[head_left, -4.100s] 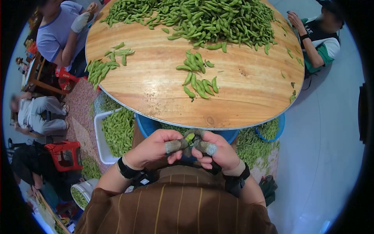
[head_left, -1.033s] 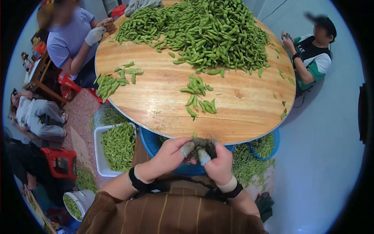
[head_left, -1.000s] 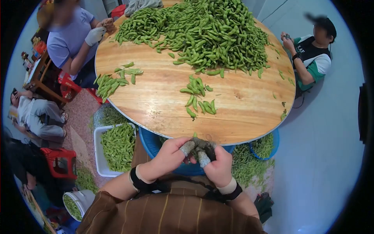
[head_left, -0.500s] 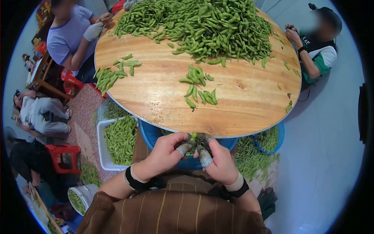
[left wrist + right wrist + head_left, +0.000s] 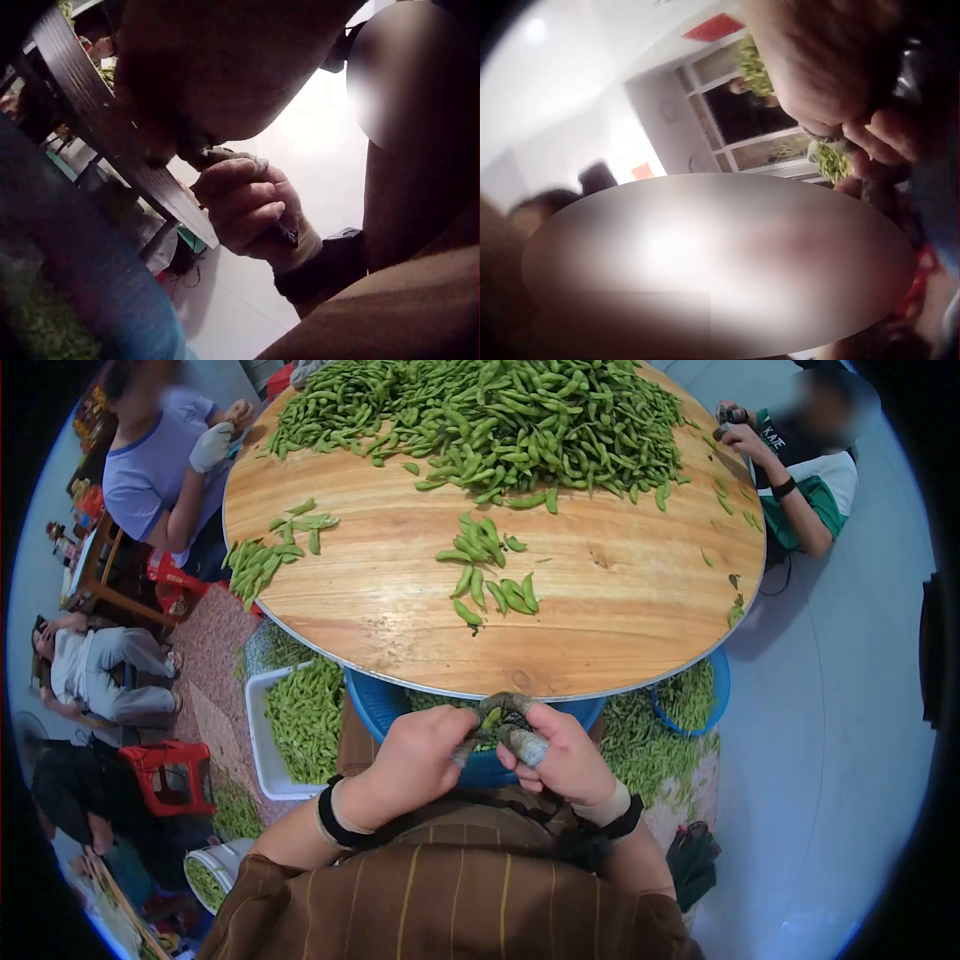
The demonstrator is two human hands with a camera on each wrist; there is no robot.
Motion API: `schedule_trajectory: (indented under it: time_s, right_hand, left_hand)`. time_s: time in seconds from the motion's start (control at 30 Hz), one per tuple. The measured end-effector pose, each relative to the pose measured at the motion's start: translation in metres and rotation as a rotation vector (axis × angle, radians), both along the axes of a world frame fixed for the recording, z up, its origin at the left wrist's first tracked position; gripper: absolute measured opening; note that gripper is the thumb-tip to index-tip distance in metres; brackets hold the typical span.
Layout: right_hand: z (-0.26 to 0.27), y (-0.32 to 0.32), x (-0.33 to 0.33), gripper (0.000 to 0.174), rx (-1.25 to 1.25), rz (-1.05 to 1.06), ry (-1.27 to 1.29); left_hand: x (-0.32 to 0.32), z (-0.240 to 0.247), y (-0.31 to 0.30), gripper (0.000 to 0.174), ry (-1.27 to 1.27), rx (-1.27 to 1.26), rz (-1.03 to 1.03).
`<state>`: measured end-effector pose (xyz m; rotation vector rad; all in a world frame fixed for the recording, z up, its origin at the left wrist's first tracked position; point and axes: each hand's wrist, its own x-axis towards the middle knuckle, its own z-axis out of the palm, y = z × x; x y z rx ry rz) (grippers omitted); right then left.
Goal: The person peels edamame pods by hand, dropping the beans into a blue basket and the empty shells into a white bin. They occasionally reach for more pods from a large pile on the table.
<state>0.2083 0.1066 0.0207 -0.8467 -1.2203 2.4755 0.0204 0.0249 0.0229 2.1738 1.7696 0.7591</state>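
Observation:
Over the blue tub (image 5: 368, 705), just off the table's near edge, both hands meet around a small green edamame pod (image 5: 492, 718). My left hand (image 5: 422, 755) pinches it from one side, its fingertips partly hidden behind the thumb. From the other side my right hand (image 5: 568, 755) grips it with curled index finger and thumb. Grey, worn sleeves cover the working fingers, such as the right thumb's finger cover (image 5: 522, 744). In the left wrist view the right hand (image 5: 247, 199) shows with its fingers curled in; the pod is hidden there.
A large edamame heap (image 5: 520, 435) covers the far part of the round wooden table (image 5: 600, 620), with small groups of pods nearer. A white bin (image 5: 268, 760) of pods stands at left, a blue-rimmed basket (image 5: 722, 695) at right. Two people sit at the table's sides.
The pod stuck up above the fingertips half a second ago; now it sits lower, between the curled fingers. The left hand has turned more knuckles-up. The head view has shifted slightly.

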Motion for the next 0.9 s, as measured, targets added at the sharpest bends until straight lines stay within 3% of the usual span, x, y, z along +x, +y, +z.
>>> schedule_trajectory:
  time_s: [0.03,0.07,0.1,0.17,0.2,0.27,0.3,0.4,0.43,0.53,0.57,0.63,0.67,0.73,0.8,0.87,0.9]
  right_hand:
    - [0.001,0.001,0.002,0.03,-0.001,-0.003,0.0]
    - [0.002,0.001,0.004,0.028,-0.224,0.036,0.113]
    - [0.004,0.001,0.005,0.025,-0.448,0.078,0.225]
    - [0.007,0.0,0.001,0.024,-0.382,0.056,0.162]
    - [0.007,-0.002,-0.002,0.023,-0.314,0.03,0.099]
    - [0.0,-0.004,-0.005,0.022,-0.212,0.016,0.051]
    - [-0.001,-0.004,-0.006,0.022,-0.154,0.015,0.022]
    - [-0.001,-0.006,-0.009,0.021,-0.067,-0.004,-0.041]
    - [0.0,-0.005,-0.01,0.021,-0.034,-0.02,-0.075]
    - [-0.001,-0.006,-0.01,0.021,-0.093,-0.076,-0.021]
    - [-0.002,-0.007,-0.009,0.021,-0.094,-0.073,-0.021]
    - [-0.007,-0.01,-0.005,0.024,-0.17,-0.063,0.049]
    - [-0.008,-0.012,-0.004,0.024,-0.173,-0.065,0.049]
    - [-0.01,-0.014,-0.001,0.022,-0.11,-0.03,0.062]
    - [-0.015,-0.011,0.001,0.019,-0.021,-0.009,-0.004]
    - [-0.015,-0.008,-0.001,0.017,0.071,0.016,-0.068]
    - [-0.014,-0.01,-0.005,0.017,0.255,-0.057,-0.09]
  left_hand:
    - [-0.004,0.007,-0.001,0.012,-0.647,-0.42,0.052]
    - [-0.008,0.011,-0.001,0.009,-1.294,-0.841,0.107]
    - [-0.012,0.01,-0.002,0.009,-1.294,-0.841,0.108]
    - [-0.019,0.004,-0.003,0.01,-1.557,-0.955,0.029]
    - [-0.017,0.002,-0.003,0.01,-1.557,-0.957,0.032]
    - [-0.01,-0.002,-0.001,0.013,-0.971,-0.641,0.119]
    - [-0.008,-0.003,0.0,0.013,-0.972,-0.641,0.12]
    - [-0.005,-0.005,0.002,0.02,-0.203,-0.105,-0.016]
    - [0.0,-0.006,0.0,0.027,-0.131,-0.019,0.023]
    - [0.001,-0.006,0.0,0.02,0.056,0.074,0.051]
    - [0.002,-0.004,0.0,0.02,0.056,0.073,0.054]
    - [0.004,0.003,-0.001,0.01,-0.754,-0.476,0.204]
    - [0.0,-0.001,-0.002,0.01,-0.753,-0.48,0.203]
    - [-0.013,-0.012,-0.004,0.012,-1.534,-0.865,0.19]
    - [-0.014,-0.013,-0.005,0.011,-1.505,-0.874,0.2]
    - [-0.016,-0.015,-0.005,0.013,-1.227,-0.826,0.208]
    - [-0.015,-0.015,-0.006,0.013,-1.228,-0.826,0.208]
